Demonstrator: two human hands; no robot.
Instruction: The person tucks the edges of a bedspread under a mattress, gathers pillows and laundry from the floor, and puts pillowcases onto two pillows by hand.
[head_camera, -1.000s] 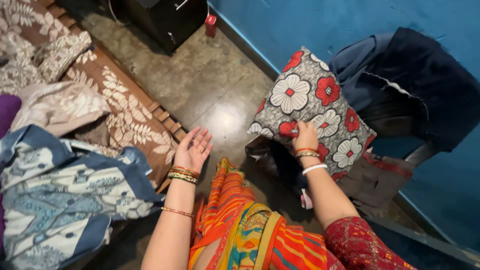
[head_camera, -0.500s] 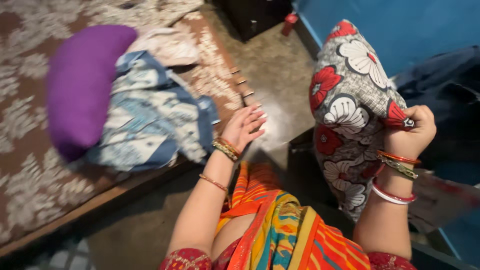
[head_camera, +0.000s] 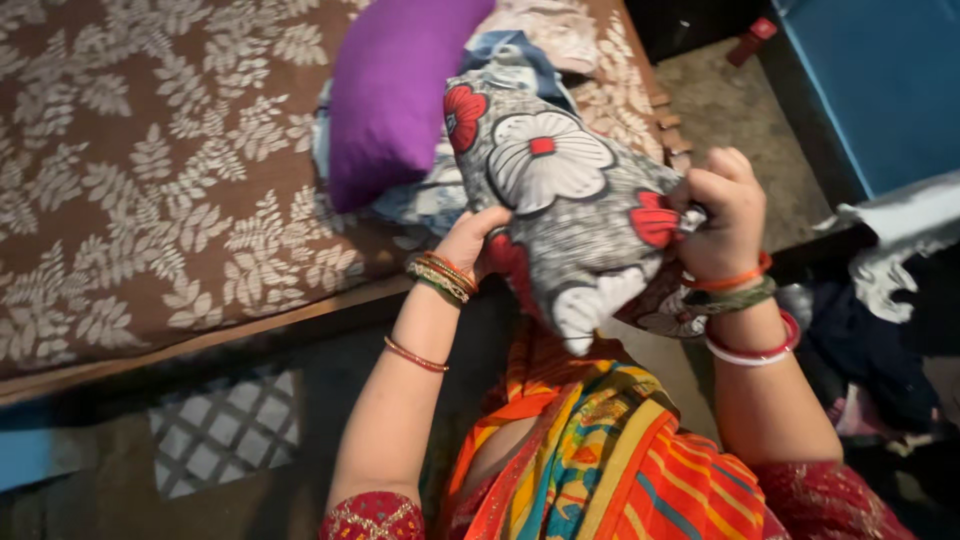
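Gripping floral pillow (head_camera: 560, 215), both hands (head_camera: 725, 210)

Cushion (head_camera: 560, 190) between hands, bolster (head_camera: 395, 95) behind

Both arms are raised in front of the torso, forearms bare, elbows bent and angled upward and inward. The left hand (head_camera: 470, 240) is set palm-up, its fingers pressed against the underside of the held load and mostly hidden by it; only the heel of the hand and the thumb side show. Bangles sit at the left wrist, and a thin one lies lower on the forearm. The right hand (head_camera: 725, 210) is closed in a fist, knuckles upward, pinching the load's edge between thumb and fingers. Bangles ring the right wrist just below the grip. The two hands are level, well apart.
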